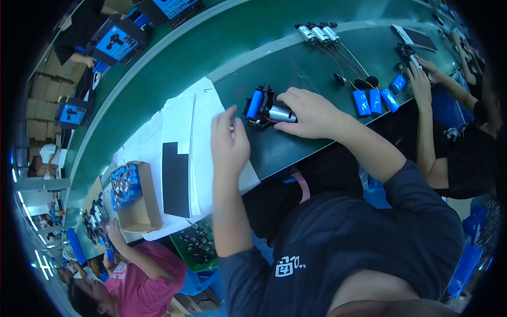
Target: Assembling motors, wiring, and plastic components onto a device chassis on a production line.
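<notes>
A small black assembly holds a blue-wrapped battery pack (255,104) and a silver cylindrical motor (281,114), joined by thin wires. It lies on the green table in front of me. My right hand (314,113) reaches in from the right, its thumb and fingers closed around the motor's outer end. To the left of the assembly, my left hand (229,140) is raised over the edge of the white sheets with fingers slightly bent and apart. It does not touch the assembly, and I see nothing clearly held in it.
White papers (208,100) with a black card (176,185) lie left. Beyond them stands a cardboard box (153,198) of blue battery packs. Wired silver motors (319,35) and blue packs (361,102) lie right. Co-workers sit on both sides; boxed goods (117,41) stand across the green belt.
</notes>
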Available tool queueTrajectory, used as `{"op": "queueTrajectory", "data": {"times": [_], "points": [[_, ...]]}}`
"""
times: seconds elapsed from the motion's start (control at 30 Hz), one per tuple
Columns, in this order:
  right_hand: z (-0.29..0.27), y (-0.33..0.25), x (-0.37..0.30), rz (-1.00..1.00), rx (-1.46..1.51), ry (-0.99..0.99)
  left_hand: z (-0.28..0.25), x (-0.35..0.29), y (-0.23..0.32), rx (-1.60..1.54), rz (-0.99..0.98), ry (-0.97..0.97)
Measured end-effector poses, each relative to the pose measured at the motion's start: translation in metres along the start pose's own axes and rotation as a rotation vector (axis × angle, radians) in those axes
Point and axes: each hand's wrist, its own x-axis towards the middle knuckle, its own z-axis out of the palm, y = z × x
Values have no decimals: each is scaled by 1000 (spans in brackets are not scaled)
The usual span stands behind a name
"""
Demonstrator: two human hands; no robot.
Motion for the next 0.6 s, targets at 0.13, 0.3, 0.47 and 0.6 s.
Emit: {"op": "queueTrajectory", "data": {"times": [0.13, 0.3, 0.47, 0.6], "points": [[-7, -15, 21, 44, -227, -187, -14, 57, -25, -209, -270, -81], [-1, -24, 32, 32, -375, -255, 0, 66, -68, -191, -173, 161], [2, -23, 55, 50, -345, -134, 6, 73, -79, -353, -120, 181], [2, -5, 124, 96, -311, 85, 7, 69, -76, -395, -189, 172]]}}
